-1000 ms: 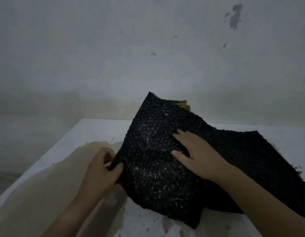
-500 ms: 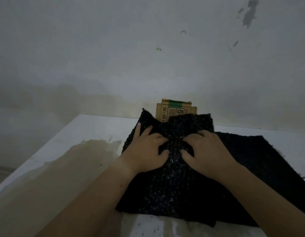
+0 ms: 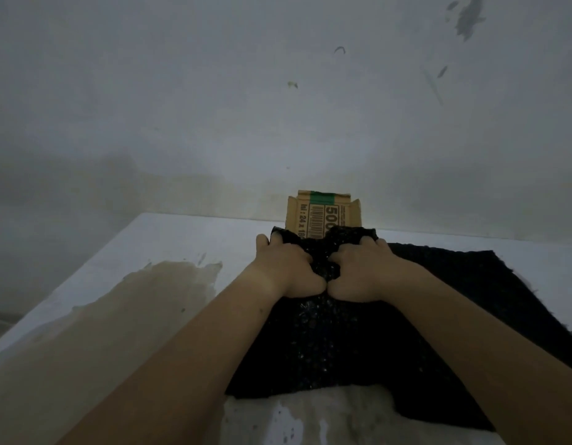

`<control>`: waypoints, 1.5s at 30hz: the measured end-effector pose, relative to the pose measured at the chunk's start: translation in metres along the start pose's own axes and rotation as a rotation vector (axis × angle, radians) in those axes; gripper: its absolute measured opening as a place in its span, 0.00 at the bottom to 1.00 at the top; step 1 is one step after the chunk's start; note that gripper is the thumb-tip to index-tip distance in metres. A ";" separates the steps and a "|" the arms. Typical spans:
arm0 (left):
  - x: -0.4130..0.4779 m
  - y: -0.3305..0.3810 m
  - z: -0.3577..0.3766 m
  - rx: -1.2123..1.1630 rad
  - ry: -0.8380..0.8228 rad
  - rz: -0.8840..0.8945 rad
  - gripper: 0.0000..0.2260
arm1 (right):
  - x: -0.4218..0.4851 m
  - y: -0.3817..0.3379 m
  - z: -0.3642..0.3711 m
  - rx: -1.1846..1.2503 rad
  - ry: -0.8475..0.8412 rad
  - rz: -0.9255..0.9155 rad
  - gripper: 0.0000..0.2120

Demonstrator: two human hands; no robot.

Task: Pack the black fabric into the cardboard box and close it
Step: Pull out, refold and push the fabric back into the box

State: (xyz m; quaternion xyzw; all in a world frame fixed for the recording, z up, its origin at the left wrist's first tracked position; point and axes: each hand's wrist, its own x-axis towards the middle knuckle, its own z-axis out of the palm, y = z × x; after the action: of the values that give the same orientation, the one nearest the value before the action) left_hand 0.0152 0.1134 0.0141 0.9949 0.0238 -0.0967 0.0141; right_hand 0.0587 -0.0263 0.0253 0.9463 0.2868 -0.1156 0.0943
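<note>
A black sequinned fabric (image 3: 326,342) lies folded on the white table (image 3: 182,239), its far edge bunched up. My left hand (image 3: 288,268) and my right hand (image 3: 361,271) sit side by side on that far part, fingers curled into the cloth and gripping it. Right behind the fabric stands the cardboard box (image 3: 323,213), brown with a green tape strip and a barcode print on its upright flap. The fabric hides the lower part of the box.
A grey stained wall (image 3: 278,107) rises right behind the table. A large tan stain (image 3: 134,309) covers the table's left side. More of the black cloth (image 3: 503,300) spreads flat to the right, reaching the table's right edge.
The fabric was folded over to the right, then both hands slid forward along it toward the box and curled into its far edge. The camera moved closer to the box.
</note>
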 end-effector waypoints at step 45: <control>-0.007 -0.032 0.018 0.056 0.304 0.256 0.28 | -0.021 0.011 0.042 0.048 0.661 -0.061 0.23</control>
State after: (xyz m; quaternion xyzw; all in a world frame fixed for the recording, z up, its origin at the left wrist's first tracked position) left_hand 0.0033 0.1448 -0.0033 0.9930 -0.1037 0.0564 -0.0050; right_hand 0.0409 -0.0569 -0.0074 0.9255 0.3273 0.1881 -0.0295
